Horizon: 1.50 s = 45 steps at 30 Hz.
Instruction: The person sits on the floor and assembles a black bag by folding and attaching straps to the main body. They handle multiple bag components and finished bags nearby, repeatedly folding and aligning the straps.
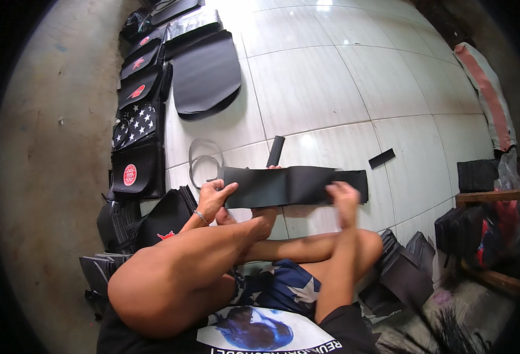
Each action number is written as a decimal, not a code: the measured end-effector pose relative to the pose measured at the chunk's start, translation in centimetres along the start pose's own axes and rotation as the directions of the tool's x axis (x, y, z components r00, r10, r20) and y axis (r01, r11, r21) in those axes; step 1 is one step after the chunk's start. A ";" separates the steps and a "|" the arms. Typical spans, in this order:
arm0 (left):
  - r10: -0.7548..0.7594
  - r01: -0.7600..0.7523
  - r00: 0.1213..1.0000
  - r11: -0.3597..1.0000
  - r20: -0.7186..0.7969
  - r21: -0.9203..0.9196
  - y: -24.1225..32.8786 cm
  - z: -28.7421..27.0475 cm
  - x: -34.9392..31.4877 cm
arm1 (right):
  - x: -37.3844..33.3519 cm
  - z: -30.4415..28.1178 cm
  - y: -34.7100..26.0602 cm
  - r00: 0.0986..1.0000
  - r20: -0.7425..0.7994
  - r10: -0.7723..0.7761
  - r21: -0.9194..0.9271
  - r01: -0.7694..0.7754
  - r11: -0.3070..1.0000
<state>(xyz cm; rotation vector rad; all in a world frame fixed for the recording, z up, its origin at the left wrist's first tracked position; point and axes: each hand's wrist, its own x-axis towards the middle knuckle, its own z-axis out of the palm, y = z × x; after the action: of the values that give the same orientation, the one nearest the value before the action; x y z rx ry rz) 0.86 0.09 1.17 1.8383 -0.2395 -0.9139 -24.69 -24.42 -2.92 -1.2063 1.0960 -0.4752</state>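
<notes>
A wide black strip of leather-like sheet (pixel 260 187) stretches across in front of my crossed legs, above my foot. My left hand (pixel 212 197), with a bracelet at the wrist, pinches its left end between thumb and fingers. Over the strip's right part is my right hand (pixel 345 200), smeared by motion with its fingers bent; whether it grips the strip does not show. At the right end, a darker black layer (pixel 357 184) sticks out from beneath. Just beyond the strip lies a small black piece (pixel 276 151), and a thin grey band (pixel 204 156) is looped near my left hand.
Stacks of black flaps, some with red prints (pixel 136 175) or white stars (pixel 135 127), line the left. Rounded black sheets (pixel 207 76) lie ahead on white floor tiles (pixel 295 76). A small black rectangle (pixel 381 158) lies to the right, near a wooden shelf (pixel 490 196) and black stacks (pixel 401 274).
</notes>
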 end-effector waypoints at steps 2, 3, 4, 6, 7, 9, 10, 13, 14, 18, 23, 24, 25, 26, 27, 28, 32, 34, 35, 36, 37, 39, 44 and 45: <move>-0.014 0.015 0.999 1.000 0.045 -0.012 0.7 1.8 0.0 | 3.6 -10.7 5.2 0.775 -0.620 -0.121 -0.106 0.070 0.992; -0.016 0.016 1.000 1.000 0.025 0.021 0.5 1.7 -0.1 | 3.6 -12.9 5.4 0.593 -0.797 -0.115 -0.125 0.023 0.992; -0.007 0.008 1.000 0.999 -0.006 0.050 0.7 1.3 0.1 | 3.6 -13.3 4.1 0.380 -0.918 -0.116 -0.131 -0.014 0.991; 0.019 -0.019 1.000 1.000 -0.004 0.015 0.7 1.3 0.4 | 2.9 -11.9 3.5 0.413 -0.849 -0.331 -0.295 0.150 0.944; 0.023 -0.023 1.000 1.000 0.008 0.006 0.5 1.3 0.3 | 2.6 -9.8 3.9 0.426 -0.761 -0.489 -0.399 0.288 0.871; 0.008 -0.008 1.000 1.000 -0.001 0.013 0.7 1.0 0.0 | 0.2 -1.5 2.0 0.760 -0.432 -0.485 -0.273 0.403 0.874; 0.003 -0.003 1.000 1.000 0.003 0.005 0.6 0.9 0.2 | -0.7 2.6 2.2 0.801 -0.310 -0.512 -0.197 0.473 0.859; -0.008 0.009 1.000 0.998 0.023 -0.057 0.3 0.7 0.3 | -5.3 12.0 -0.9 0.850 0.096 -0.518 -0.245 0.525 0.815; -0.006 0.008 0.999 0.997 0.032 -0.082 0.4 0.7 0.2 | -6.0 14.2 -0.5 0.799 0.157 -0.581 -0.336 0.596 0.729; 0.029 -0.015 0.997 0.980 0.067 -0.200 0.9 0.9 0.2 | -6.4 17.6 0.8 0.794 0.265 -0.548 -0.442 0.605 0.662; 0.045 -0.035 0.994 0.994 0.101 -0.104 1.4 1.3 -0.4 | -4.4 16.0 0.7 0.875 0.116 -0.470 -0.186 0.484 0.855; 0.062 -0.053 0.993 0.995 0.097 -0.086 1.4 1.4 -0.3 | -3.7 14.9 1.1 0.810 -0.101 -0.578 -0.200 0.552 0.809; 0.066 -0.059 0.995 0.994 0.078 -0.087 1.0 0.6 -0.2 | -3.7 12.4 0.1 0.933 -0.085 -0.350 -0.018 0.349 0.937; 0.070 -0.064 0.995 0.994 0.065 -0.089 0.8 0.0 -0.3 | -3.1 9.3 -0.4 0.937 -0.167 -0.307 0.131 0.330 0.935; 0.076 -0.071 0.995 0.994 0.059 -0.089 0.7 -0.3 -0.5 | -1.6 4.4 0.7 0.970 -0.172 -0.172 0.153 0.198 0.968; 0.093 -0.084 0.994 0.988 0.062 -0.129 0.8 0.4 -0.5 | 0.3 0.0 2.6 0.877 -0.425 -0.225 0.109 0.296 0.949; 0.027 -0.009 0.997 0.974 0.078 -0.226 1.4 1.8 -0.3 | 2.3 -8.5 5.4 0.366 -0.883 -0.294 -0.260 0.141 0.955; -0.045 0.063 0.996 0.967 0.081 -0.249 -1.7 -1.1 0.6 | -0.6 -0.3 0.4 0.668 -0.644 -0.373 -0.152 0.366 0.918; -0.067 0.090 0.993 0.962 0.097 -0.259 -2.4 -1.8 1.3 | -1.7 3.6 -0.8 0.753 -0.471 -0.460 -0.140 0.451 0.882; -0.097 0.110 0.993 0.957 0.062 -0.268 -2.3 -1.2 1.4 | -2.3 7.1 -0.4 0.790 -0.357 -0.499 -0.167 0.472 0.866; -0.087 0.110 0.992 0.950 0.091 -0.291 -2.0 -0.9 1.0 | -4.0 10.5 -1.2 0.833 -0.148 -0.534 -0.274 0.484 0.831; -0.045 0.098 0.986 0.936 0.160 -0.337 0.2 0.2 0.2 | -5.9 15.1 -1.2 0.845 0.217 -0.489 -0.241 0.532 0.812; 0.050 -0.003 0.987 0.956 0.153 -0.294 0.4 0.5 0.5 | -6.0 17.7 1.1 0.818 0.365 -0.444 -0.383 0.567 0.729; 0.050 -0.033 0.996 0.978 0.077 -0.208 -0.3 0.5 0.8 | -6.0 17.8 1.1 0.821 0.360 -0.443 -0.373 0.562 0.738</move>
<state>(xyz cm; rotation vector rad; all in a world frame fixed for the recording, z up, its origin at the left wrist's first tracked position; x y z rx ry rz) 1.00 -0.54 0.39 1.6013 -0.2235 -0.9497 -12.24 -10.35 -2.13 -1.9665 0.6575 -0.4663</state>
